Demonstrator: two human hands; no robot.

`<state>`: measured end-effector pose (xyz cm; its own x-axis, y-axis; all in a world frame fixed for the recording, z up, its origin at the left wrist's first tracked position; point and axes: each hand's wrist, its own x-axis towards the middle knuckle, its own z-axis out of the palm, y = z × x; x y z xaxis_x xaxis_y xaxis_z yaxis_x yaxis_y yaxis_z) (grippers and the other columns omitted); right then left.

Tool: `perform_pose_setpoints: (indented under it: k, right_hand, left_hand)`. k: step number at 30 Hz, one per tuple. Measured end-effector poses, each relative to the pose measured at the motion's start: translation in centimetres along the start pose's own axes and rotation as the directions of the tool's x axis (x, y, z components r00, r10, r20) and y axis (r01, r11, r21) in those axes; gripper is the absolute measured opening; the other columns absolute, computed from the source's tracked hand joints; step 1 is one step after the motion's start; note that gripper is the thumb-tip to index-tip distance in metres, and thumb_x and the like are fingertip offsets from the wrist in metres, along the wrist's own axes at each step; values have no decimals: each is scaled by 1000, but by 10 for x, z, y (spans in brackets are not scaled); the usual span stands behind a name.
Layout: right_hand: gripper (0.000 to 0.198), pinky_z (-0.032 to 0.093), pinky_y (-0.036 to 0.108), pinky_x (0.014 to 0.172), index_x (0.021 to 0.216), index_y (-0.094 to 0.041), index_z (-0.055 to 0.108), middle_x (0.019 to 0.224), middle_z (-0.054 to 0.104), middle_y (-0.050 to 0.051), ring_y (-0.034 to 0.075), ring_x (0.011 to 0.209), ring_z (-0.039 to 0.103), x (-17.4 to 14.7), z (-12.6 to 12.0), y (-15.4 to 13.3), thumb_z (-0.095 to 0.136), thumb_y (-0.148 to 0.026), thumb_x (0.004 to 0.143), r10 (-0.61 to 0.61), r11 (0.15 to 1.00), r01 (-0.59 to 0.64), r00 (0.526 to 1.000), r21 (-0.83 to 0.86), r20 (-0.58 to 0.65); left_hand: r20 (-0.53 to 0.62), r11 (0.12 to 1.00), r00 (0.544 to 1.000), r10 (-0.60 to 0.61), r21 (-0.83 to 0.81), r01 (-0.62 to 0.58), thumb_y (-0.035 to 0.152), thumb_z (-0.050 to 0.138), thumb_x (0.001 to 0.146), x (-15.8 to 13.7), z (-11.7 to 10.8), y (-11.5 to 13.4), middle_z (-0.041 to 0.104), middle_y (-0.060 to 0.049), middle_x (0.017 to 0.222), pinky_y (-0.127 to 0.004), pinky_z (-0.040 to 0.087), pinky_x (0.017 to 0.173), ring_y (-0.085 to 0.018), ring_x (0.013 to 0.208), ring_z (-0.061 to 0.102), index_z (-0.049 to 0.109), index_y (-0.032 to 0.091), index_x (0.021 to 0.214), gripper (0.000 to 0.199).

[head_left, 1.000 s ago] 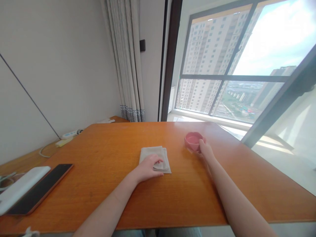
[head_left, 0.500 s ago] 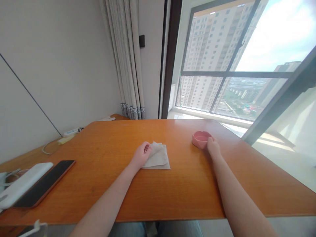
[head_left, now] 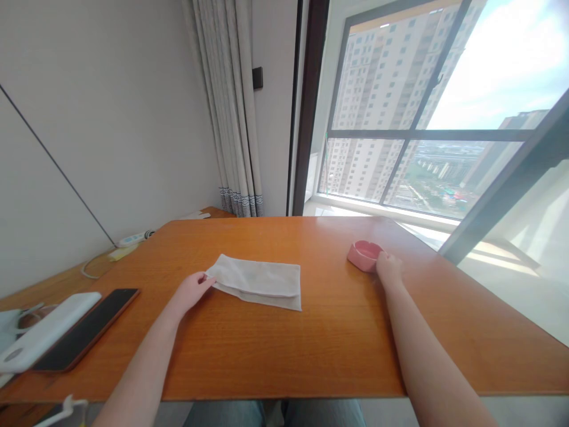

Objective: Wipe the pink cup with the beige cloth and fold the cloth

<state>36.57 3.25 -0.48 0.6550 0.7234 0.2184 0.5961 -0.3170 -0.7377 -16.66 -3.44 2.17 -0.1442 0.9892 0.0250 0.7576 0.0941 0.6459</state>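
Note:
A pale tissue (head_left: 260, 281), folded into a long strip, lies on the wooden table in front of me. Its left corner is pinched between the thumb and fingers of my left hand (head_left: 195, 290). Farther to the right, my right hand (head_left: 389, 270) grips the near right side of a pink ashtray (head_left: 364, 256) with notches in its rim. The ashtray appears slightly tilted; whether its base fully touches the table I cannot tell.
On the left of the table (head_left: 213, 350) lie a black phone (head_left: 91, 326) and a white power bank (head_left: 51, 332). Cables and a power strip (head_left: 133, 239) are beyond the left edge. A large window (head_left: 427, 133) stands behind on the right.
My left hand has moved left, pulling the tissue's corner along, so the tissue has opened from a small square into a long strip. My right hand stays on the ashtray.

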Motion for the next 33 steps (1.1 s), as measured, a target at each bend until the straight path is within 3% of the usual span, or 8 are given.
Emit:
perform_pose_setpoints:
  k: [4, 6, 8, 11, 13, 18, 27, 33]
  right_hand:
    - [49, 24, 58, 100, 128, -16, 42, 135, 39, 18, 35, 128, 30, -36, -6, -40, 37, -35, 83, -218, 975, 223, 948, -7, -233]
    - [45, 29, 50, 100, 126, -18, 45, 127, 47, 15, 29, 123, 37, -65, -4, -66, 36, -34, 85, -459, 882, 468, 881, 60, -113]
    - [42, 35, 43, 97, 124, -19, 46, 117, 54, 12, 25, 113, 47, -99, 4, -89, 38, -32, 85, -667, 741, 641, 735, 198, 117]
    - [46, 35, 39, 98, 123, -22, 47, 120, 53, 10, 24, 113, 47, -146, 20, -108, 53, -31, 79, -831, 524, 778, 378, 346, 408]
    - [40, 36, 38, 96, 114, -21, 53, 113, 57, 9, 23, 108, 49, -167, 28, -112, 57, -27, 75, -824, 479, 795, 260, 373, 504]
    - [12, 40, 31, 84, 83, -19, 56, 90, 58, 4, 18, 88, 53, -177, 33, -109, 53, -16, 71, -798, 457, 808, 188, 371, 572]
    - [11, 36, 32, 87, 69, -20, 54, 75, 56, 1, 17, 77, 51, -171, 22, -113, 49, -10, 66, -776, 330, 919, 133, 217, 616]
    - [8, 37, 32, 83, 61, -19, 58, 88, 56, 5, 18, 83, 48, -178, 18, -113, 54, -15, 66, -772, 271, 945, 102, 181, 627]
  left_hand:
    - [30, 993, 997, -70, 96, 67, 59, 48, 71, -5, 4, -11, 64, -5, 72, -30, 40, 61, -24, 69, 60, 55, 19, 69, 41]
    - [-136, 986, 985, -107, 111, 123, 62, 44, 73, -3, 8, -16, 65, -7, 79, -31, 41, 62, -25, 72, 61, 54, 18, 83, 45]
    - [-233, 987, 967, -101, 100, 127, 60, 43, 75, 0, 10, -20, 65, -7, 83, -31, 42, 63, -24, 74, 62, 51, 19, 96, 47]
    - [-149, 992, 989, -6, 121, 24, 51, 46, 76, 1, 13, -23, 63, -4, 77, -29, 42, 64, -21, 71, 60, 51, 19, 95, 37]
    - [-96, 990, 994, 52, 139, -38, 45, 47, 76, -2, 14, -23, 61, -3, 74, -28, 41, 63, -19, 69, 58, 53, 20, 89, 29]
    - [-170, 988, 974, 150, 53, -143, 38, 44, 79, -7, 20, -11, 61, -4, 81, -28, 43, 68, -19, 75, 58, 54, 19, 91, 24]
    - [-161, 969, 960, 229, 136, -208, 32, 39, 83, -8, 23, -5, 60, -5, 82, -31, 43, 71, -20, 78, 57, 55, 18, 95, 24]
    - [-164, 972, 966, 198, 159, -172, 29, 39, 83, -9, 23, -2, 61, -6, 86, -32, 43, 74, -22, 82, 58, 54, 19, 93, 20]
